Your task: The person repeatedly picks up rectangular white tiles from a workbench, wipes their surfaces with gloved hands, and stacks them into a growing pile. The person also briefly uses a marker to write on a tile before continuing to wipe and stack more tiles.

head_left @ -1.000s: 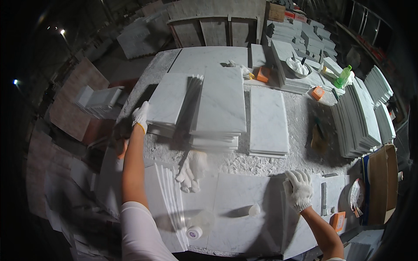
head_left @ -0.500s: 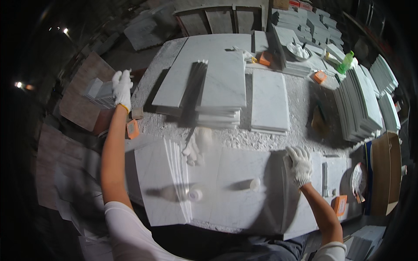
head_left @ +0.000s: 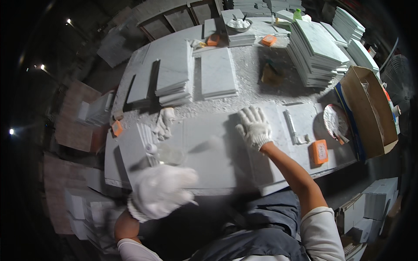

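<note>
My right hand [head_left: 254,127], in a white knit glove, lies with fingers spread on the left part of a white marble tile [head_left: 271,152]. Close to the near table edge is my left hand [head_left: 162,190], also gloved and smeared by motion; its fingers cannot be made out. Just beyond it, several fanned tiles [head_left: 130,152] lean over one another, with a small white bottle [head_left: 150,149] beside them. A blurred white round item [head_left: 213,142] sits on the flat slab between my hands. Farther back lies a crumpled white glove [head_left: 164,122].
Marble tile stacks [head_left: 173,80] stand mid-table, with a taller stack [head_left: 315,52] at the far right. Right of my right hand are an orange box [head_left: 320,152], a plate of white paste [head_left: 335,122] and an open cardboard box [head_left: 370,111]. A bowl [head_left: 239,25] sits farther back.
My left hand has come from the far left, beside a small tile stack, back to the near table edge. My right hand stays on the tile, fingers more spread. The view has swung right.
</note>
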`<state>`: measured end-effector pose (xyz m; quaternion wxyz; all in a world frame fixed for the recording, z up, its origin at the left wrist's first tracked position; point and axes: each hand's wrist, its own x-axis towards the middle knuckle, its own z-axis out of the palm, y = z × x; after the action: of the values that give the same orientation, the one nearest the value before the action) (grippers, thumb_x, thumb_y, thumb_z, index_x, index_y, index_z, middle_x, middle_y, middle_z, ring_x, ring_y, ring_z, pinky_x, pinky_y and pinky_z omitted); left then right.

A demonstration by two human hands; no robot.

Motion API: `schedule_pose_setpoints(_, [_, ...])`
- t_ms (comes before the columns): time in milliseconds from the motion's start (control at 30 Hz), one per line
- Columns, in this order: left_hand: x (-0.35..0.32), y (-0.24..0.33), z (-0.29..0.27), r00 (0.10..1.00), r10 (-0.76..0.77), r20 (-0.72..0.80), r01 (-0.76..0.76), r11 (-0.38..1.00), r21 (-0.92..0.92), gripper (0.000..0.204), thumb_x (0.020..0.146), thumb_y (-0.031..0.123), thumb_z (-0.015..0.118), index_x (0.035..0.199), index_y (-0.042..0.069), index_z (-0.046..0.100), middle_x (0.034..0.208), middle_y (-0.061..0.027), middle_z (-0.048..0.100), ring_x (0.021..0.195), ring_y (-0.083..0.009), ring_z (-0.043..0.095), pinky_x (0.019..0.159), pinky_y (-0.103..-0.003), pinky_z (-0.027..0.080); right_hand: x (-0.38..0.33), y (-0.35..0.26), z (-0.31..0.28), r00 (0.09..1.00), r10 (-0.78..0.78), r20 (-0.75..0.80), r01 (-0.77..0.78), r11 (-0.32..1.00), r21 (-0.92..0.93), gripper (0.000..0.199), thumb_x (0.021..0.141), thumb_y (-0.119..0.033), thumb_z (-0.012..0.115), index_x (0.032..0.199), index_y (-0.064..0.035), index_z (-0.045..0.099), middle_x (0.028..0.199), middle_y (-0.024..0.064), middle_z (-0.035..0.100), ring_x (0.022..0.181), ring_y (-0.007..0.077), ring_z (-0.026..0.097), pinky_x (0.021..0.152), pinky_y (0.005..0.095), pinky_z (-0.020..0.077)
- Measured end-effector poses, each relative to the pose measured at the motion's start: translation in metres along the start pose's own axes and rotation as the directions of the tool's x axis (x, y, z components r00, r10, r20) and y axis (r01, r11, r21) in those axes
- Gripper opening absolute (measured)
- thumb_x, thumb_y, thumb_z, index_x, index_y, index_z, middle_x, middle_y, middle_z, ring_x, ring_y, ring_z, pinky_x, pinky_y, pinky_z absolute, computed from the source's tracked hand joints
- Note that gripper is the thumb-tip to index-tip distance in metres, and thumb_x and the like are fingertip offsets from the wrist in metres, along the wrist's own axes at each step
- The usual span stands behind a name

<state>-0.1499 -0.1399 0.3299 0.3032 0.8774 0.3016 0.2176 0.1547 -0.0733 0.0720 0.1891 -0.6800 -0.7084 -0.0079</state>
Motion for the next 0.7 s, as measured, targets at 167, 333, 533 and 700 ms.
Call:
schedule_pose_setpoints(167, [0.016, 0.009, 0.127, 0.970, 0.096, 0.221, -0.102, 0.995, 0.013, 0.034, 0.091, 0.029, 0.074, 0.116, 0.005, 0.072, 0.113, -0.0117, 0.073, 0.102, -0.0304, 0.071, 0.090, -0.039, 0.057, -0.133, 0.015, -0.070, 0.960, -0.276, 0.047, 0.259, 0.940, 0.222, 0.048, 0.099, -0.036, 0.049, 0.135, -0.0046, 0.055, 0.140, 0.0181, 0.054, 0.138, 0.0390, 0.044, 0.120, 0.0526, 0.0309])
schedule_pose_setpoints(333, [0.053, -0.012, 0.252, 0.875, 0.287, 0.389, -0.377, 0.909, 0.178, 0.047, 0.093, 0.040, 0.069, 0.132, 0.013, 0.065, 0.137, -0.0135, 0.064, 0.126, -0.0325, 0.061, 0.100, -0.040, 0.053, -0.277, 0.042, -0.106, 0.989, -0.122, 0.087, 0.081, 0.923, 0.375, 0.033, 0.093, -0.025, 0.064, 0.121, -0.0073, 0.064, 0.120, 0.0137, 0.064, 0.117, 0.0326, 0.060, 0.106, 0.0441, 0.0471])
schedule_pose_setpoints(533, [0.161, -0.094, 0.292, 0.831, -0.044, 0.555, -0.378, 0.688, 0.619, 0.062, 0.103, 0.057, 0.042, 0.154, 0.023, 0.048, 0.164, -0.0223, 0.035, 0.154, -0.0390, 0.030, 0.129, -0.049, 0.015, -0.411, 0.035, -0.075, 0.575, 0.734, 0.361, -0.727, 0.256, 0.638, 0.036, 0.105, -0.010, 0.059, 0.139, 0.0028, 0.063, 0.128, 0.0117, 0.071, 0.115, 0.0146, 0.065, 0.101, 0.0276, 0.0496])
schedule_pose_setpoints(700, [0.235, -0.166, 0.294, 0.994, -0.105, -0.009, 0.078, 0.671, 0.738, 0.054, 0.102, 0.056, 0.045, 0.142, 0.025, 0.063, 0.171, -0.0119, 0.026, 0.160, -0.0287, 0.018, 0.129, -0.047, 0.011, -0.405, 0.039, -0.043, 0.718, 0.674, 0.174, -0.557, 0.406, 0.724, 0.039, 0.106, -0.016, 0.059, 0.141, 0.0008, 0.061, 0.124, 0.0109, 0.073, 0.101, 0.0132, 0.070, 0.092, 0.0273, 0.0542])
